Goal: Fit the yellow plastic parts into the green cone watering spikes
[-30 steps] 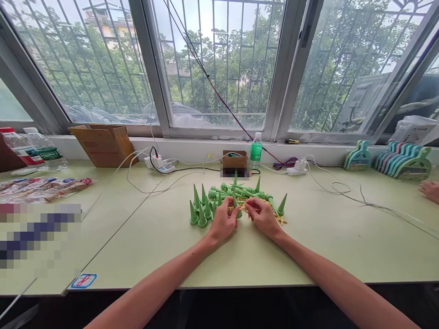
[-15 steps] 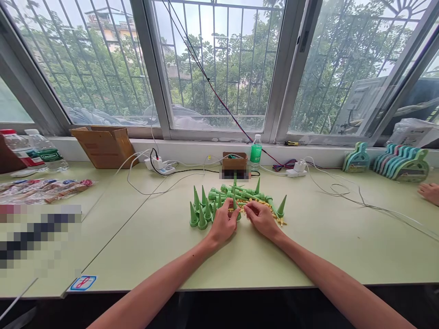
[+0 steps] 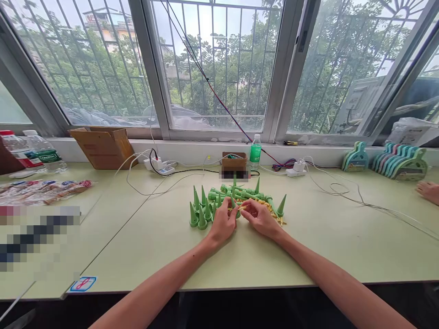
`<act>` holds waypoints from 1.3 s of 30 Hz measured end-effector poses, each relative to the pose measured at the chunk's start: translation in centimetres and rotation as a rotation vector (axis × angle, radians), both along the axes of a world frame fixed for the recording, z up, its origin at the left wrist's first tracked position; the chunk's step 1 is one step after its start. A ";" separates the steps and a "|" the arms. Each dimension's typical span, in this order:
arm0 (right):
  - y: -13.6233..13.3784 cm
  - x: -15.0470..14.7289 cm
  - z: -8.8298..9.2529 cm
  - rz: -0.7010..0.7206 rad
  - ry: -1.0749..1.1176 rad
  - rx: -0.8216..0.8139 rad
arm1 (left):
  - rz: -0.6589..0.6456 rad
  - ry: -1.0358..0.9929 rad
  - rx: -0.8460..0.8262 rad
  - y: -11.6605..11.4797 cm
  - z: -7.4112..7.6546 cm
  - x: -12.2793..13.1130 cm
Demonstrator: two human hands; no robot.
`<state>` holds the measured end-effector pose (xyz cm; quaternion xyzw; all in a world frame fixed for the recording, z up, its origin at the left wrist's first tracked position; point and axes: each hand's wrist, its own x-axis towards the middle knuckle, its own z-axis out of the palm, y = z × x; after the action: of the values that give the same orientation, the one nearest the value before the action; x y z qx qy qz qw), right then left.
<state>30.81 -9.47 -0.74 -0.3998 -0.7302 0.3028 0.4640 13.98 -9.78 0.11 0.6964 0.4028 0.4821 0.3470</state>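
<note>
1 left hand (image 3: 223, 222), mid-frame, gripping a green cone (image 3: 232, 202), tip up | 1 right hand (image 3: 261, 219) pinching a yellow peg (image 3: 242, 208) beside it | standing cones (image 3: 202, 220), left of centre | loose pegs (image 3: 281, 221), right of centre

1. Green cone (image 3: 232, 202): held point up, slightly tilted, between the table's (image 3: 343, 246) front and rear edges.
2. Yellow peg (image 3: 242, 208): slim, held beside the cone; contact unclear.
3. Standing cones (image 3: 202, 220): green, flanged, clustered leftward.
4. Lying spikes (image 3: 246, 194): green, heaped toward the rear edge.
5. Loose pegs (image 3: 276, 216): yellow, scattered rightward.
</note>
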 end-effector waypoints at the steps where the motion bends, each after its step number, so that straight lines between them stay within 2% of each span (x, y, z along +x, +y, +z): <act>1: 0.0 0.1 0.0 -0.001 -0.001 0.002 | 0.000 -0.001 0.000 0.0 0.0 0.0; 18: 0.0 0.1 0.3 -0.032 -0.088 0.043 | -0.039 0.059 0.006 0.2 -0.3 0.0; 27: 0.6 0.1 -0.4 -0.104 -0.121 0.107 | -0.108 0.089 -0.007 0.1 -0.2 0.0; 39: 0.2 -0.1 0.4 -0.084 -0.130 0.077 | -0.035 0.080 0.030 -0.1 0.2 0.1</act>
<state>30.70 -9.31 -0.34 -0.4309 -0.7525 0.2281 0.4428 14.06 -9.85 0.26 0.7272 0.3969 0.4536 0.3285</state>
